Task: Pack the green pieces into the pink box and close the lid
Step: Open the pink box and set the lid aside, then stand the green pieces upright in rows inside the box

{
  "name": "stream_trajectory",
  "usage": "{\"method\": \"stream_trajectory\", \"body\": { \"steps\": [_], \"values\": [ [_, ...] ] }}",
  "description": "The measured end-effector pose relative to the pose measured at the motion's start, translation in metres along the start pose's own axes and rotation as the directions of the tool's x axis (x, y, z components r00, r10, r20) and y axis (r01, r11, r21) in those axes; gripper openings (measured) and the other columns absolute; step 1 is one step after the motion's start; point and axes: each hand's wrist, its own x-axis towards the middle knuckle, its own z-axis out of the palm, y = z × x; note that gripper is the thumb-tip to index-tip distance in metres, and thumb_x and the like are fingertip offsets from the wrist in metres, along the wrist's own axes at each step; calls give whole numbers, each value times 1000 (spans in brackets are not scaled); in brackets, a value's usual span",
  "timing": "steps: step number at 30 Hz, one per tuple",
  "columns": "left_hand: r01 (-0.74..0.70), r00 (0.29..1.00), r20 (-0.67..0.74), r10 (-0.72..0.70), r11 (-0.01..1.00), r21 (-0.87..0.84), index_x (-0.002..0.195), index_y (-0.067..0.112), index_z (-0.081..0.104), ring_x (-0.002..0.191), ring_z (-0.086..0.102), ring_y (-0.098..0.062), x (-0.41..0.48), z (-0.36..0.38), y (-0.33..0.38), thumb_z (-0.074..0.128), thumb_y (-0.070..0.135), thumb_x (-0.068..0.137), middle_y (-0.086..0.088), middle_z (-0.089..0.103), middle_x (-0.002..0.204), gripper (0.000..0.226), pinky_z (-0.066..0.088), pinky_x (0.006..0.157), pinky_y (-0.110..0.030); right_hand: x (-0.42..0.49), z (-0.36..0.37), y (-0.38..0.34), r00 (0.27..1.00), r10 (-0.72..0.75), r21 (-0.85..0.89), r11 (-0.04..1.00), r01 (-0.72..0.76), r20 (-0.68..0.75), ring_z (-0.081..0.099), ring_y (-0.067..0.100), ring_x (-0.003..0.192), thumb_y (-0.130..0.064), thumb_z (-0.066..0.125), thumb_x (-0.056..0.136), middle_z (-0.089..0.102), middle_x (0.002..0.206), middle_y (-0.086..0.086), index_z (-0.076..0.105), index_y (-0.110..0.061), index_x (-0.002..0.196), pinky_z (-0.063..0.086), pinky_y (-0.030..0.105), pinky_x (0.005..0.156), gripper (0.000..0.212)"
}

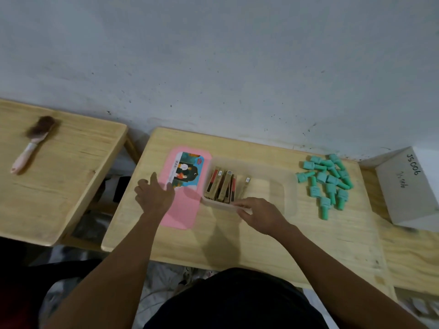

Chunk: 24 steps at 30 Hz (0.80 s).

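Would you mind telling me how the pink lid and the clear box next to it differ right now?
The pink lid is opaque and flat on the table, with a picture label on top; the clear box is translucent, open-topped and deeper. The lid carries nothing, while the box holds several brown packets standing at its left end. The left hand rests on the lid; the right hand touches the box's near rim. Both sit on the same wooden table.

The one camera sits on my head and looks forward and steeply down over my own arms at the surface (pixel 237 238) in front of me. It is wide-angle, so the edges bend. It sits close enough that my forearms fill the lower part, while the pale wall (pixel 213 55) behind takes up the whole top of the view.
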Motion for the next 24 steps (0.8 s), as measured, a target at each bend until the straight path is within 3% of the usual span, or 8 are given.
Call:
{"method": "stream_trajectory", "body": {
  "steps": [3,6,9,11,15,19,22,24],
  "values": [
    [-132,976,129,175,949,-285,130,11,53,110,55,-31,-15,10,21,51,50,91,-14,56,117,55,49,92,-45,-7,-5,17,941,49,-48,996,-69,-335,61,13,109,-35,60,91,67,118,-8,68,-29,114,47,33,92,25],
    [-239,929,158,335,868,-436,113,10,65,83,60,-15,-35,16,37,54,38,93,-4,64,95,36,52,77,-33,-17,-10,39,741,305,9,927,-374,-599,48,26,127,-28,64,86,54,136,5,60,-23,127,39,43,103,42],
    [-293,913,118,390,831,-474,100,5,69,67,54,0,-47,22,51,53,15,95,-2,63,82,20,42,61,-16,-27,-17,54,696,580,262,814,-519,-423,44,31,131,-22,58,90,44,145,12,34,-19,147,41,43,100,62],
    [-298,915,117,386,843,-448,95,2,68,66,54,1,-46,23,55,52,9,95,-2,63,81,18,36,57,-9,-31,-17,62,705,635,411,762,-502,-315,52,32,124,-14,53,92,50,141,13,29,-19,150,43,40,98,63],
    [-264,919,139,370,836,-482,87,7,66,67,63,-22,-41,25,56,52,8,93,-7,66,80,15,52,61,-28,-38,-11,68,697,629,476,757,-448,-343,54,30,123,-9,49,94,56,136,17,40,-12,145,41,37,103,52],
    [-261,931,107,350,840,-476,80,13,62,68,60,-19,-45,30,58,52,8,93,-7,65,78,16,46,62,-28,-39,-12,72,717,616,489,759,-430,-326,58,28,118,-16,50,96,59,134,13,44,-13,143,45,40,101,47],
    [-270,953,14,303,868,-417,97,6,64,87,60,-26,-47,34,60,56,15,90,-11,64,96,14,45,70,-30,-47,-19,77,684,660,554,710,-434,-310,63,19,103,-30,53,97,64,125,5,53,-20,136,50,38,93,40],
    [-385,922,-149,357,878,-284,108,5,62,98,56,-31,-49,35,66,58,21,89,-15,61,105,25,46,75,-37,-56,-24,86,625,699,541,694,-475,-347,63,18,101,-33,52,97,66,119,2,59,-21,129,46,31,88,35]
  ]
}}
